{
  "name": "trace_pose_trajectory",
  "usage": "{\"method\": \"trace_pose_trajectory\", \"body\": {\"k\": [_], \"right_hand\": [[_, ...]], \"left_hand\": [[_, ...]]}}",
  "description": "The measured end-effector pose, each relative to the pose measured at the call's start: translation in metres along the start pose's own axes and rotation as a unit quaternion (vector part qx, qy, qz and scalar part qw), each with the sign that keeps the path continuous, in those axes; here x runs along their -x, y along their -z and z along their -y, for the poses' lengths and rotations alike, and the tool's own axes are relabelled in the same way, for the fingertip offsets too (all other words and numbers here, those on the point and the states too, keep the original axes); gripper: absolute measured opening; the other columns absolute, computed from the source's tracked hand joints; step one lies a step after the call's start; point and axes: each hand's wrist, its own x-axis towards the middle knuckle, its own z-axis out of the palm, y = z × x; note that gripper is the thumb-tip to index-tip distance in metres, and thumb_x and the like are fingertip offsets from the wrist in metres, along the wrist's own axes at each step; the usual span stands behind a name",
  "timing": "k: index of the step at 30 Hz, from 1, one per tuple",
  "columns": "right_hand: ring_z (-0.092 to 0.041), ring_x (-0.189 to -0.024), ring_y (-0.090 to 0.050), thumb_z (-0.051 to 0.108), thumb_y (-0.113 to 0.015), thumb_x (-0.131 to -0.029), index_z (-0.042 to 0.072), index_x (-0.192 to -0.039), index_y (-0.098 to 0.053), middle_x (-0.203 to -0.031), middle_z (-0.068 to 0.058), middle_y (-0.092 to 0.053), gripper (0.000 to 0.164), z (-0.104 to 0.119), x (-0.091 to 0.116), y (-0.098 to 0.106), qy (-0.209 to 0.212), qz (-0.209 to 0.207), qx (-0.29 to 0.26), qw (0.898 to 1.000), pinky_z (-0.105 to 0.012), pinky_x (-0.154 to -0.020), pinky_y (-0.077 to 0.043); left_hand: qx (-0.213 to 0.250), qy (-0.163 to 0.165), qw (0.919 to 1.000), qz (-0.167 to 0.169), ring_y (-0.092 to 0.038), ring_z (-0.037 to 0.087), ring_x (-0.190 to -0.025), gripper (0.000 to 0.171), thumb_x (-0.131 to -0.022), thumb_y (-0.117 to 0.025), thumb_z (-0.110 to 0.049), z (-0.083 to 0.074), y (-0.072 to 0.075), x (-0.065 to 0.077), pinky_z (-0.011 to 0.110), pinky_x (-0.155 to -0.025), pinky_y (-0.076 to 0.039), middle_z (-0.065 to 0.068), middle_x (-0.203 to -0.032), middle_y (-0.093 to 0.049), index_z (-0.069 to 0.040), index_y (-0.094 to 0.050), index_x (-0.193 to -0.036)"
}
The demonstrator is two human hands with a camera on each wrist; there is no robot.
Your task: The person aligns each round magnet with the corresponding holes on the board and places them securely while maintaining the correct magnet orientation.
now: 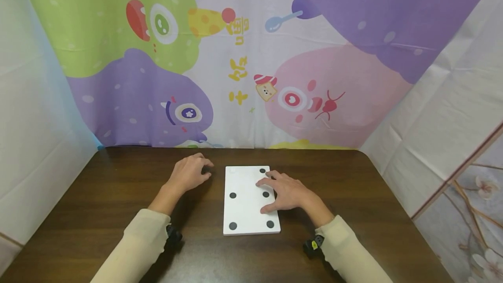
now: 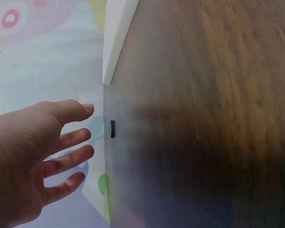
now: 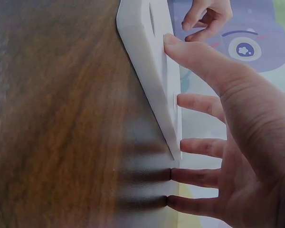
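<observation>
A white rectangular board [image 1: 248, 211] with several round black spots lies flat on the table in the head view. Its upper left corner shows only a faint mark. My right hand [image 1: 290, 192] lies over the board's right edge with fingers spread, the thumb and some fingertips at its top surface. In the right wrist view, the other fingertips reach past the edge toward the table. Left of the board, my left hand [image 1: 190, 172] is held with loosely bent fingers, holding nothing. Just beyond those fingers in the left wrist view is a small dark disc [image 2: 112, 129], hidden in the head view.
The brown wooden table [image 1: 118, 213] ends at the back against a cartoon-printed curtain [image 1: 251, 130]. Pale sheets hang on both sides, including a white one [image 1: 424, 112] at right. Black wrist cameras sit under both cuffs.
</observation>
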Motion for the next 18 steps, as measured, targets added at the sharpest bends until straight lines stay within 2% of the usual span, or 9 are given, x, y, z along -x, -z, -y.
{"method": "trace_pose_trajectory", "body": {"k": [18], "right_hand": [[-0.043,-0.153,-0.055,0.063,-0.09,-0.087,0.03,-0.158,-0.064,-0.174,-0.017,-0.048,0.082,-0.0011,0.0003,0.0011,0.002,0.003,-0.004,1.0,-0.071,-0.115,-0.053]], "left_hand": [[0.012,0.017,0.9995,0.023,-0.079,0.041,-0.117,0.027,-0.099,-0.085,-0.02,0.0044,-0.0072,-0.0058,0.059,-0.096,-0.066,0.013,-0.128,-0.081,-0.013,-0.086,-0.125]]}}
